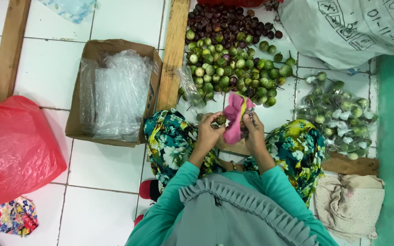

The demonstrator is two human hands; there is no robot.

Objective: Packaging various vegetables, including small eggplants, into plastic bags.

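My left hand (209, 130) holds a small round green eggplant (220, 120) between its fingertips, in front of my knees. My right hand (254, 131) grips a pink cloth (233, 119) that hangs between the two hands and touches the eggplant. Just beyond my hands, a pile of small green eggplants (233, 68) lies on the white tiled floor, with dark purple ones (226, 23) at the far end. I sit with my legs in floral trousers (172, 139) spread to both sides.
A cardboard box (76, 123) with clear plastic bags (115, 93) stands at left. A red plastic bag (14, 148) lies further left. A clear bag of green eggplants (338, 114) sits at right, a white sack (347, 27) behind it. A wooden plank (174, 50) lies beside the pile.
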